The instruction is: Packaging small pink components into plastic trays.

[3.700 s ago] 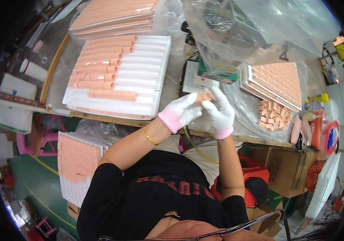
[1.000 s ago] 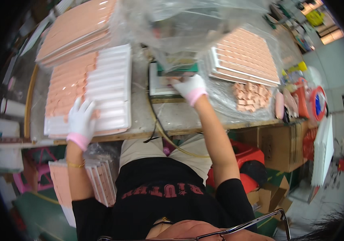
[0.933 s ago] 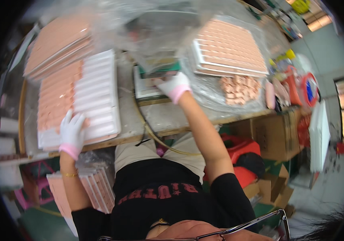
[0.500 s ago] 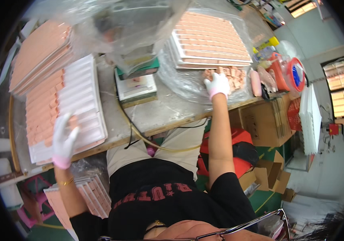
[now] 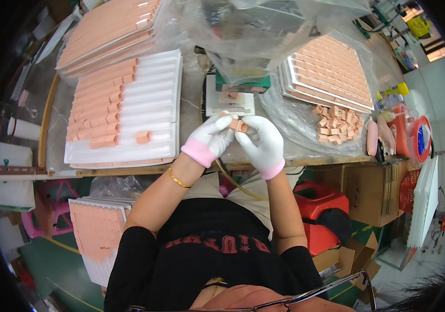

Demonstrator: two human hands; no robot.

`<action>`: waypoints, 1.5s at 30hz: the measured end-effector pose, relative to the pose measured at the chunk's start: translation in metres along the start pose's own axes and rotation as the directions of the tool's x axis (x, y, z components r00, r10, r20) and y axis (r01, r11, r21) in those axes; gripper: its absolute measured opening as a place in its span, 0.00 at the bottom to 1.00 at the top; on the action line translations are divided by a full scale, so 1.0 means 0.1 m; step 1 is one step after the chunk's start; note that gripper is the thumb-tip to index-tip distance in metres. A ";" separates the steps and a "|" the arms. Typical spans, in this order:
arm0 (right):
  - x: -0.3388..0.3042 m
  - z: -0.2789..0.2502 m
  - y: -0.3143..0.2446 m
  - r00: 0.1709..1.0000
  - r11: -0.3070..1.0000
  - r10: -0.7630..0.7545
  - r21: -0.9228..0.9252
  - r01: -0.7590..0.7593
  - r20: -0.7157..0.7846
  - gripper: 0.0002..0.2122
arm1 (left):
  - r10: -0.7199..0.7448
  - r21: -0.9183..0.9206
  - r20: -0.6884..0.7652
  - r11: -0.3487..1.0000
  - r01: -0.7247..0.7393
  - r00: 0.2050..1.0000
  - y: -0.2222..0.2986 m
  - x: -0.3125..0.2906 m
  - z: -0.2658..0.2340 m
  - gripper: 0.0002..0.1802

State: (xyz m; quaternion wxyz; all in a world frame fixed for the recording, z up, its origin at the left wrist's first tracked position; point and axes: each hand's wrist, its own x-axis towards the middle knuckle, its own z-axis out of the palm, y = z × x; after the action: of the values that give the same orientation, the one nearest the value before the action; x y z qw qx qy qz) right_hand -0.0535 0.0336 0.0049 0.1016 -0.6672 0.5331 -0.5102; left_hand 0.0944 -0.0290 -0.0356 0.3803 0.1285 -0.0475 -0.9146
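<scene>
In front of me, my gloved left hand [image 5: 213, 136] and gloved right hand [image 5: 262, 141] meet around a small peach-coloured block [image 5: 239, 125]. Fingertips of both hands pinch it. Another bit of peach [image 5: 224, 113] shows at the left fingertips; its shape is hard to make out. To the left lies a white grooved tray [image 5: 155, 93], its left part covered with rows of similar blocks [image 5: 95, 104]. One block [image 5: 143, 137] sits apart in a groove nearer the front. On the right, a loose pile of blocks [image 5: 338, 125] rests on clear plastic sheeting.
Stacks of filled trays stand at the back left [image 5: 110, 36] and back right [image 5: 331, 73]. A plastic-draped machine [image 5: 253, 36] rises in the middle, with a green box [image 5: 243, 85] below it. The wooden table edge [image 5: 113, 171] runs before me; a red basin [image 5: 421, 138] is far right.
My left hand has left the tray and my right hand has left the loose pile. Both have come together at the middle, holding a block. The whole view has shifted.
</scene>
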 end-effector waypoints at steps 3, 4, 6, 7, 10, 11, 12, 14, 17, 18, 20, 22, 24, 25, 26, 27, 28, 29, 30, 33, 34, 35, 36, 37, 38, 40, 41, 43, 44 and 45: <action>0.01 0.01 -0.01 0.982 0.971 -0.189 -0.150 0.185 -0.014 0.13 | 0.050 -0.026 0.148 0.999 -0.047 0.988 -0.08 0.06 -0.12 0.08; -0.02 0.03 -0.01 0.976 0.965 -0.212 -0.166 0.202 -0.041 0.14 | 0.062 -0.028 0.146 0.998 -0.058 0.987 -0.07 0.05 -0.17 0.08; -0.17 0.06 0.07 0.995 1.000 0.025 0.017 -0.023 -0.097 0.15 | 0.017 -0.093 -0.118 0.995 -0.028 0.993 -0.08 -0.03 0.06 0.09; -0.18 0.04 0.08 0.980 0.975 0.191 0.130 -0.182 -0.062 0.15 | 0.034 0.032 -0.266 0.999 -0.026 0.963 -0.08 -0.09 0.25 0.13; -0.10 -0.01 0.04 0.948 0.929 0.319 0.193 -0.317 0.021 0.15 | 0.070 0.248 -0.271 0.969 -0.001 0.960 -0.05 -0.08 -0.01 0.15; -0.05 -0.03 0.03 0.984 0.980 0.169 0.092 -0.175 0.063 0.15 | 0.078 0.247 -0.275 0.969 -0.008 0.958 -0.05 -0.09 -0.03 0.15; -0.02 -0.05 0.03 0.993 1.000 0.018 0.000 -0.019 0.120 0.16 | 0.078 0.226 -0.172 0.973 -0.037 0.982 -0.05 -0.10 -0.04 0.16; -0.04 -0.04 0.06 0.995 0.996 0.045 0.077 -0.052 0.084 0.17 | 0.065 0.176 -0.067 0.983 -0.052 0.996 -0.11 -0.08 -0.08 0.19; -0.07 0.01 0.06 0.997 0.982 0.062 0.177 -0.069 0.043 0.19 | -0.019 0.117 -0.017 0.993 0.020 1.000 -0.20 -0.05 -0.05 0.21; -0.06 0.04 0.06 1.000 0.992 0.012 0.126 -0.016 0.029 0.18 | -0.031 0.065 0.037 0.997 0.029 0.999 -0.22 -0.06 -0.05 0.22; -0.04 0.12 0.07 0.995 0.983 0.082 0.160 -0.089 0.053 0.16 | 0.117 0.212 0.035 0.970 -0.122 0.993 -0.20 -0.16 -0.02 0.21; 0.04 0.08 0.20 0.984 0.971 0.172 0.161 -0.178 0.049 0.15 | 0.301 0.692 -0.104 0.706 -0.149 0.948 -0.05 -0.46 0.24 0.19; 0.27 0.00 0.41 0.974 0.954 0.223 -0.200 -0.225 -0.032 0.12 | 0.452 0.990 0.120 0.010 -0.139 0.884 0.17 -0.73 0.41 0.21; 0.35 -0.05 0.54 0.973 0.936 0.231 -0.275 -0.221 0.002 0.11 | 0.436 0.779 0.522 -0.594 -0.201 0.733 0.37 -0.76 0.26 0.25; 0.41 -0.07 0.68 0.969 0.914 0.245 -0.343 -0.219 0.034 0.11 | 0.424 0.688 0.487 -0.725 -0.036 0.764 0.54 -0.88 0.30 0.26; 0.47 -0.04 0.79 0.982 0.906 0.179 -0.399 -0.139 0.064 0.12 | 0.418 0.617 0.488 -0.786 0.036 0.766 0.72 -0.96 0.24 0.26; 0.51 0.02 0.86 0.988 0.885 0.120 -0.461 -0.062 0.096 0.12 | 0.427 0.488 0.540 -0.861 0.143 0.725 0.86 -1.02 0.11 0.24; 0.54 0.15 0.88 0.990 0.911 0.116 -0.405 -0.074 0.080 0.13 | 0.384 0.391 0.555 -0.903 0.176 0.738 1.04 -1.12 -0.08 0.25; 0.56 0.29 0.87 0.992 0.937 0.108 -0.340 -0.078 0.071 0.14 | 0.402 0.395 0.463 -0.891 0.222 0.790 1.20 -1.25 -0.24 0.26; 0.61 0.27 0.69 0.964 0.913 0.262 -0.334 -0.234 0.041 0.16 | 0.355 0.362 0.438 -0.911 0.199 0.826 1.37 -1.39 -0.35 0.25; 0.58 0.20 0.71 0.975 0.912 0.222 -0.358 -0.201 0.018 0.17 | 0.354 0.361 0.458 -0.912 0.193 0.816 1.38 -1.36 -0.35 0.24; 0.56 0.17 0.72 0.984 0.911 0.177 -0.380 -0.162 0.003 0.18 | 0.344 0.366 0.464 -0.914 0.177 0.816 1.38 -1.34 -0.32 0.24; 0.57 0.02 0.76 0.981 0.890 0.193 -0.421 -0.172 0.008 0.16 | 0.356 0.366 0.515 -0.914 0.176 0.780 1.38 -1.36 -0.27 0.22; 0.58 -0.21 0.84 0.978 0.871 0.207 -0.458 -0.177 0.016 0.15 | 0.371 0.364 0.562 -0.914 0.181 0.740 1.38 -1.39 -0.24 0.20; 0.45 -0.41 1.04 0.965 0.855 0.146 -0.463 -0.233 -0.216 0.14 | 0.374 0.373 0.563 -0.911 0.177 0.737 1.35 -1.37 -0.26 0.20; 0.37 -0.90 1.28 0.849 0.527 0.438 -0.680 -0.510 -0.297 0.17 | 0.696 0.849 0.359 -0.520 0.092 0.622 1.34 -1.38 -0.26 0.17; 0.32 -1.04 1.38 0.792 0.391 0.501 -0.726 -0.566 -0.348 0.17 | 0.750 0.926 0.287 -0.376 0.027 0.596 1.29 -1.35 -0.27 0.14; 0.26 -1.20 1.49 0.721 0.198 0.574 -0.788 -0.583 -0.389 0.19 | 0.683 0.986 0.157 -0.143 -0.081 0.713 1.06 -1.13 -0.09 0.15; 0.25 -1.24 1.51 0.710 0.155 0.597 -0.815 -0.559 -0.374 0.19 | 0.639 0.998 0.001 0.047 -0.040 0.769 0.90 -0.98 0.05 0.15; 0.26 -1.26 1.57 0.707 0.178 0.614 -0.810 -0.558 -0.352 0.19 | 0.570 0.972 -0.146 0.236 0.009 0.809 0.75 -0.84 0.13 0.16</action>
State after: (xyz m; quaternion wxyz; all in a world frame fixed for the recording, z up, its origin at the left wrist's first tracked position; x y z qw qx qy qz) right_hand -0.2507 -0.0004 -0.0291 -0.0562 -0.3743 0.9236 -0.0601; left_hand 0.1991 -0.0229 0.0072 0.3917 0.5358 -0.5049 -0.5519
